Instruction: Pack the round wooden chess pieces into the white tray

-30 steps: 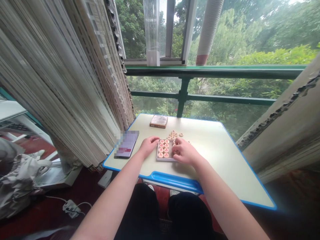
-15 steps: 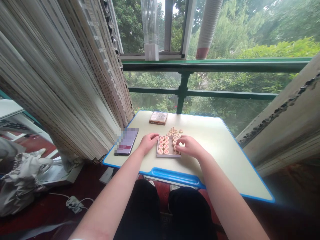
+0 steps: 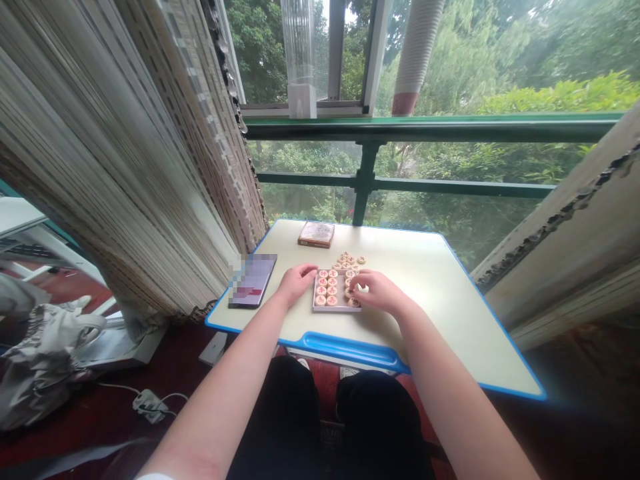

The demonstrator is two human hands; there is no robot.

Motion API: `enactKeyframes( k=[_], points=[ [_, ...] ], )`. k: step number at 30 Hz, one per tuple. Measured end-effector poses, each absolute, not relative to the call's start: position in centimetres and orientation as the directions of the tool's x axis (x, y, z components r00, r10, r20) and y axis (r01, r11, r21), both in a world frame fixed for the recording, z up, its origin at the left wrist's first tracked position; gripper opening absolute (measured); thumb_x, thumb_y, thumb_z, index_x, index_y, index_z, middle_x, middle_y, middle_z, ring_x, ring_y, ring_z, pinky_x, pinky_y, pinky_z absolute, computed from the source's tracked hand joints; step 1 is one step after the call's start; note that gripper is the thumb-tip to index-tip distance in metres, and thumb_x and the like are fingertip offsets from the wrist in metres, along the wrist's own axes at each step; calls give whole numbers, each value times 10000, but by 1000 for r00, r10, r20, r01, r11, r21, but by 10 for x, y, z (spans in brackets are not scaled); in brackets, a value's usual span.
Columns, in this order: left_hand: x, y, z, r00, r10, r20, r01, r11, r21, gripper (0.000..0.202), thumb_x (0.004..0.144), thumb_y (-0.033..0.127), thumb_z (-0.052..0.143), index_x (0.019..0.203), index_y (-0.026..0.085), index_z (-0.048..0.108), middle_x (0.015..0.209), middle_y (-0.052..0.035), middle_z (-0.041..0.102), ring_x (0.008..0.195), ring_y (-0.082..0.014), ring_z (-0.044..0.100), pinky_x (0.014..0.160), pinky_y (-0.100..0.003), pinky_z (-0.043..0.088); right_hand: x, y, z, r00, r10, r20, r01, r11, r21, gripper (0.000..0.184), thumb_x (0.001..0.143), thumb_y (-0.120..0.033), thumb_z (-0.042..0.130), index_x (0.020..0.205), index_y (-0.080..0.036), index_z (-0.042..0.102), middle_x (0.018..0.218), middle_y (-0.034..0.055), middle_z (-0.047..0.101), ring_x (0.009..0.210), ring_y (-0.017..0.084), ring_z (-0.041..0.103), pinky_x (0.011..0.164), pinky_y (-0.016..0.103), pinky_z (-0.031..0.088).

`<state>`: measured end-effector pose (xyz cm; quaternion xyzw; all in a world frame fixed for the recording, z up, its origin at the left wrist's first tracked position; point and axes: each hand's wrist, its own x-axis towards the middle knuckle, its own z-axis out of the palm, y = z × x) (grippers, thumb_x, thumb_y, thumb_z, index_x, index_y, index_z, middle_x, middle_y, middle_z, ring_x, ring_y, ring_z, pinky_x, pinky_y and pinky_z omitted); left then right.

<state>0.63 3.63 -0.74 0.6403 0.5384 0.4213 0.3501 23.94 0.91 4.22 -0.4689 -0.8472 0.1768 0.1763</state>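
A shallow box (image 3: 336, 309) stands on the table in front of me, with round wooden Chinese chess pieces (image 3: 332, 291) in it. Two columns with red characters fill its left side; another column lines its right side, and a bare strip lies between. My left hand (image 3: 299, 281) rests at the box's upper left corner, fingers loosely stretched and touching its edge. Over the right column, my right hand (image 3: 376, 291) has thumb and fingers closed at a chess piece, which they partly cover. Beyond the box's far edge lies a loose pile of chess pieces (image 3: 347, 259).
A flat square case (image 3: 317, 234) lies at the table's far side. To the left is a phone or tablet (image 3: 255, 283). The pale table (image 3: 440, 300) has a blue rim and a blue front tray (image 3: 355, 348). Curtains (image 3: 165, 147) hang at the left; a green railing (image 3: 435, 130) runs behind.
My right fingers have shifted very slightly over the right column. My left hand stays at the box's corner, and the pieces look unchanged. The whole view has moved a little.
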Motion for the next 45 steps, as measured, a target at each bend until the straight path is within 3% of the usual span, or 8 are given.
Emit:
enactKeyframes(
  k=[17, 22, 27, 45],
  points=[
    [7, 35, -8, 73, 985, 155, 393, -171, 903, 294, 752, 304, 543, 982, 155, 650, 1011, -81, 669, 949, -192, 604, 884, -328, 445, 236, 3, 48, -461, 879, 121, 732, 454, -509, 178, 695, -205, 516, 777, -188, 672, 707, 12, 617, 620, 118, 493, 577, 222, 350],
    [7, 35, -7, 61, 987, 151, 391, -163, 906, 288, 749, 297, 545, 972, 151, 653, 1009, -83, 670, 959, -194, 600, 894, -331, 438, 241, -3, 60, -458, 889, -18, 748, 374, -548, 189, 662, -261, 573, 808, -198, 677, 595, -24, 537, 542, 102, 455, 511, 215, 316],
    [7, 35, -8, 52, 988, 146, 378, -155, 913, 281, 744, 299, 549, 961, 155, 656, 1003, -79, 672, 963, -195, 598, 892, -330, 439, 246, -6, 66, -497, 860, -118, 751, 358, -555, 221, 642, -280, 618, 844, -218, 682, 638, -23, 540, 549, 98, 461, 491, 208, 304],
    [6, 36, -10, 51, 988, 144, 371, -153, 916, 289, 739, 322, 556, 959, 163, 653, 991, -75, 674, 939, -192, 604, 865, -324, 453, 245, -6, 67, -492, 866, -87, 761, 379, -527, 120, 646, -300, 638, 726, -221, 682, 635, -21, 601, 562, 106, 478, 510, 221, 314]
  ],
)
